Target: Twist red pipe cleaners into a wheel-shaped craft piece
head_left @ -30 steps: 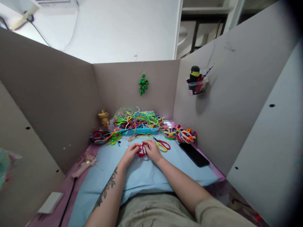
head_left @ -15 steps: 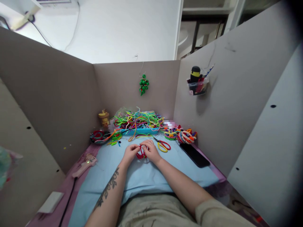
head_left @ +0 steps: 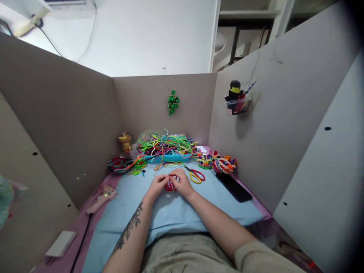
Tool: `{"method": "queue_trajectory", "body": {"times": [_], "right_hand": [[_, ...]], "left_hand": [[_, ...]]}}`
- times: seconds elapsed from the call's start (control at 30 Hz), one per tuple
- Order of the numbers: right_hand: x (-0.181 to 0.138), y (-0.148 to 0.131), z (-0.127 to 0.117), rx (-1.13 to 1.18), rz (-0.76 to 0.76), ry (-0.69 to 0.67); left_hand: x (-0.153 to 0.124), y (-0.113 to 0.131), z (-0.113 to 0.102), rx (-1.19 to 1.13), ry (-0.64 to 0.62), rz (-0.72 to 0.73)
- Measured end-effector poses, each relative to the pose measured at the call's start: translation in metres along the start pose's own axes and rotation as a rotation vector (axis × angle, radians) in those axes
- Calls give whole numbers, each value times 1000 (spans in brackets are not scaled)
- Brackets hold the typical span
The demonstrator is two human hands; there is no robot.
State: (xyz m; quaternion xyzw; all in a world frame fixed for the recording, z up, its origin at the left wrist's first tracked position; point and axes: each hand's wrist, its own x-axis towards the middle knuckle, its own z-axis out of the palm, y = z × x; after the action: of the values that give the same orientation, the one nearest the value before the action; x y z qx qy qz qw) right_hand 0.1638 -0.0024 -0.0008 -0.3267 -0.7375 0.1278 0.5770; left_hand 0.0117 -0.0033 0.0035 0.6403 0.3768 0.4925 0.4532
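Both hands meet over a light blue cloth (head_left: 170, 212) on the table. My left hand (head_left: 157, 185) and my right hand (head_left: 182, 182) are closed around a small red pipe-cleaner piece (head_left: 170, 185), fingers pinching it from either side. Red-and-yellow-handled scissors (head_left: 195, 175) lie just right of my right hand. Behind them a blue tray (head_left: 167, 157) holds a heap of coloured pipe cleaners (head_left: 165, 144).
A black phone (head_left: 233, 186) lies at the right. Coiled colourful pieces (head_left: 217, 163) sit at the back right, a dark bowl (head_left: 118, 165) at the back left. A glue gun (head_left: 101, 199) rests at the left edge. Cardboard walls (head_left: 71, 125) enclose the table; a green ornament (head_left: 172, 101) hangs on the back wall.
The hands have drawn closer together around the red piece, the fingers shifting slightly as they work it. Nothing else has moved.
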Motion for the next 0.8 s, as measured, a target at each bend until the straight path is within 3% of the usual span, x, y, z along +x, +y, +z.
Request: {"method": "queue_trajectory", "body": {"times": [0.2, 0.6, 0.8], "right_hand": [[1, 2, 0, 9, 34, 24], [-1, 8, 2, 53, 148, 51], [-1, 5, 0, 22, 82, 39]], "left_hand": [[-1, -3, 1, -105, -83, 0], [1, -4, 4, -84, 31, -79], [3, -11, 4, -45, 28, -41]]}}
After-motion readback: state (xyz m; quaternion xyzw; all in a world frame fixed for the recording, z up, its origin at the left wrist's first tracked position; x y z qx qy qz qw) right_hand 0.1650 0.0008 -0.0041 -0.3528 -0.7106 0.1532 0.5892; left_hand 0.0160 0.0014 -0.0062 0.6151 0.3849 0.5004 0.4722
